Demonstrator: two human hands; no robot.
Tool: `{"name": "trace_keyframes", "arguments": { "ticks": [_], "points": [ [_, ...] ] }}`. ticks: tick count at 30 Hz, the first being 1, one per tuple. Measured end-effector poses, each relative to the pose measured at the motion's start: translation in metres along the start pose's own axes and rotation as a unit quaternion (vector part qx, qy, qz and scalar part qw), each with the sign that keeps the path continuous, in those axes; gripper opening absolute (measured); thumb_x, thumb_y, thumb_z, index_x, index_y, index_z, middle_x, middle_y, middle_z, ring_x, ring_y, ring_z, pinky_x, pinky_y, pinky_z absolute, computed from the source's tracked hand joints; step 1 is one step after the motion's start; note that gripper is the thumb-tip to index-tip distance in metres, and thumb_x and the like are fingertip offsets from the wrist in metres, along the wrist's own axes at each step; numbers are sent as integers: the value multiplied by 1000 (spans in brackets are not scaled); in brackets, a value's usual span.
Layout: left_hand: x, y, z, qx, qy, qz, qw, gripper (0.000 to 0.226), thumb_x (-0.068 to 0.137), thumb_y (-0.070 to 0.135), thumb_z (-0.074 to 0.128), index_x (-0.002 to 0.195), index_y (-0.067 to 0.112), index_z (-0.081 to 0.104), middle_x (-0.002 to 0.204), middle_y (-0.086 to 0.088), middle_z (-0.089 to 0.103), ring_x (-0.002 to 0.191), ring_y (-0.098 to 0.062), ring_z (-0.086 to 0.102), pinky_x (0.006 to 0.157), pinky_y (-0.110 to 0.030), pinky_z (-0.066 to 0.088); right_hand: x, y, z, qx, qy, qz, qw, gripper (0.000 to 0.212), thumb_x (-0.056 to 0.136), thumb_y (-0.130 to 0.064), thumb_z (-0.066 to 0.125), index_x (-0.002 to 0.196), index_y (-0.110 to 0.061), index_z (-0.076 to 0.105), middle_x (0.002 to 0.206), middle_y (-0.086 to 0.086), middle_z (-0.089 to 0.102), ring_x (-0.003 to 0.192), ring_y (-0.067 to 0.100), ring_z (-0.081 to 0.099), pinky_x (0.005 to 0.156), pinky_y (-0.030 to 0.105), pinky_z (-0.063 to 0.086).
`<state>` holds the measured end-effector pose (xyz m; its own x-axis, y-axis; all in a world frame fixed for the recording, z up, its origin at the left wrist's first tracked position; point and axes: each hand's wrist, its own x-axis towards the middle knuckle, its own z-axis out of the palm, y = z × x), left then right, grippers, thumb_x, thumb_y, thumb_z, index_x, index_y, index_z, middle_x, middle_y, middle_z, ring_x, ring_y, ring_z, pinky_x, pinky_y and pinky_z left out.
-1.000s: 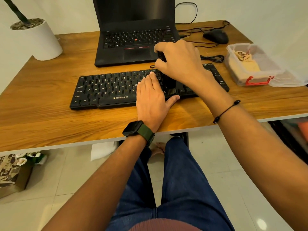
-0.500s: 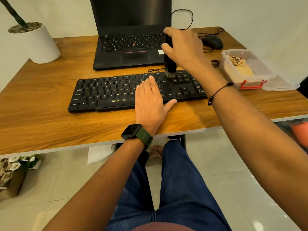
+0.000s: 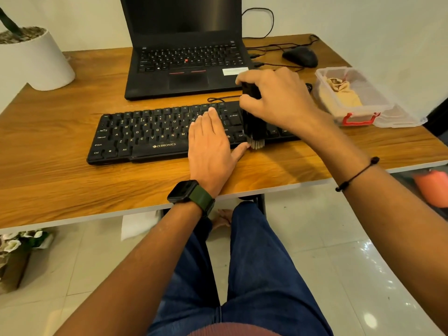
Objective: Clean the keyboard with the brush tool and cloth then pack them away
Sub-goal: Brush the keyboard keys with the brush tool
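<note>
Clear box (image 3: 378, 106) at 2 o'clock containing tan cloth (image 3: 340, 93), my right hand (image 3: 278, 100) gripping upright brush tool (image 3: 253, 122), bristles at keyboard (image 3: 145, 134) front edge, my left hand (image 3: 211, 151) flat on keys, thumb touching bristles.

Head view, warm indoor light, moderately bright and even. Glare spots on the glossy floor tiles (image 3: 368, 318) at lower right of the frame suggest overhead sources. Soft shadow under the right hand (image 3: 276, 100) and forearm falls onto the desk (image 3: 48, 166) toward the lower centre. Laptop screen (image 3: 184, 15) at top centre is dark, without reflections. Wide-angle distortion bows the desk edge and stretches the corners. Brush (image 3: 254, 124) slightly motion-blurred; fine detail soft throughout.
</note>
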<state>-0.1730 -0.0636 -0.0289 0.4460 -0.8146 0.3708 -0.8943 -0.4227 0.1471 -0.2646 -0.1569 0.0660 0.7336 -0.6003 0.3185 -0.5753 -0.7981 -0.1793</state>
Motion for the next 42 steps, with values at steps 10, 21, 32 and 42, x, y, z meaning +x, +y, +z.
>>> {"name": "trace_keyframes", "arguments": {
  "ticks": [10, 21, 32, 42],
  "points": [
    [12, 45, -2, -51, 8, 28, 998, 95, 83, 61, 49, 144, -2, 12, 146, -17, 30, 136, -30, 26, 114, -42, 19, 43, 34, -22, 32, 85, 57, 994, 40, 91, -32, 48, 130, -24, 50, 115, 6, 63, 105, 24, 58, 79, 30, 45],
    [16, 46, 12, -54, 10, 8, 998, 98, 82, 64, 48, 143, -5, 16, 143, -19, 34, 134, -31, 29, 114, -42, 22, 53, 25, 10, -16, 7, 5, 1000, 39, 90, -32, 48, 127, -22, 53, 111, 10, 63, 103, 29, 58, 76, 37, 47],
    [15, 48, 9, -48, -8, 9, 999, 96, 83, 63, 46, 144, -2, 12, 145, -17, 29, 136, -29, 25, 115, -40, 17, 28, 30, -14, -15, -65, -35, 997, 36, 87, -33, 51, 121, -23, 58, 112, 5, 63, 100, 23, 57, 80, 34, 48],
    [22, 70, 6, -61, -11, 12, 998, 100, 80, 62, 53, 144, -3, 12, 145, -17, 31, 136, -30, 25, 115, -43, 16, 56, 46, -14, -7, 48, 39, 998, 37, 91, -31, 47, 127, -22, 51, 108, 9, 63, 100, 28, 59, 71, 33, 45]
  ]
}}
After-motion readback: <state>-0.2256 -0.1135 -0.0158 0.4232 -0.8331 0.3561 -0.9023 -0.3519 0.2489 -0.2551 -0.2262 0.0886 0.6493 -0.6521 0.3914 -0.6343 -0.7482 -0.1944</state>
